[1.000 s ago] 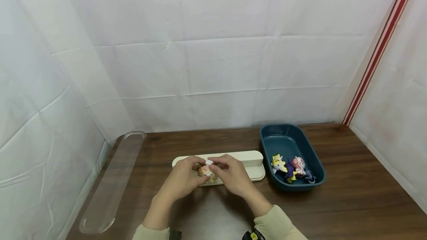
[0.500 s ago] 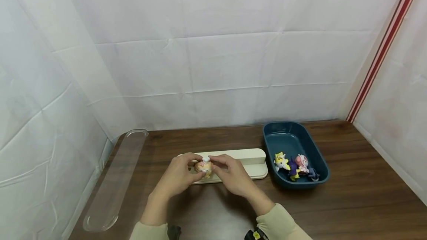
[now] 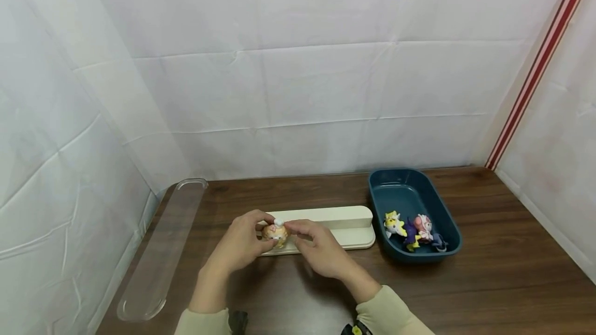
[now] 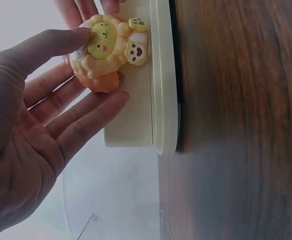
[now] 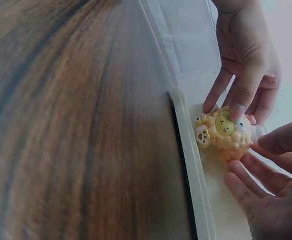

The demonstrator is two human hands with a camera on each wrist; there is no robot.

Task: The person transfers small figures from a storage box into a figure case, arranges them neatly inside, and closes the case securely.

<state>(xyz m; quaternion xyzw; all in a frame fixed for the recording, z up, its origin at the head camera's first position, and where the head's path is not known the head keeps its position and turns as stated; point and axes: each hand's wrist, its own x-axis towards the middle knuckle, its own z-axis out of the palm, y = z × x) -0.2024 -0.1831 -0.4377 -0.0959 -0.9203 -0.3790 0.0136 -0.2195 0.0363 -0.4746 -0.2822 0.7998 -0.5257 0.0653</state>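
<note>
A small peach toy figurine (image 3: 276,233) with a fluffy, curly coat, a yellow face and a white top sits upright over the lower step of a cream two-step stand (image 3: 356,237). Paw pads show on its feet in the left wrist view. My left hand (image 3: 242,239) pinches it, the thumb across its front by the face and the fingers behind. On the other side my right hand (image 3: 322,248) has its fingers loosely bent, index fingertip right at the figurine's edge and thumb a little apart from it. The left hand covers the stand's left end in the head view.
Right of the stand is a dark blue bin (image 3: 440,206) holding several toy figurines, among them a yellow-and-white one (image 3: 394,224) and a pink one (image 3: 423,227). A long clear plastic cover (image 3: 160,252) lies at the left. White sheeting (image 3: 298,87) rises behind the wooden table (image 3: 503,252).
The figurine and both hands have shifted left along the stand. The right hand's thumb has come away from the figurine, while the left hand keeps its pinch.
</note>
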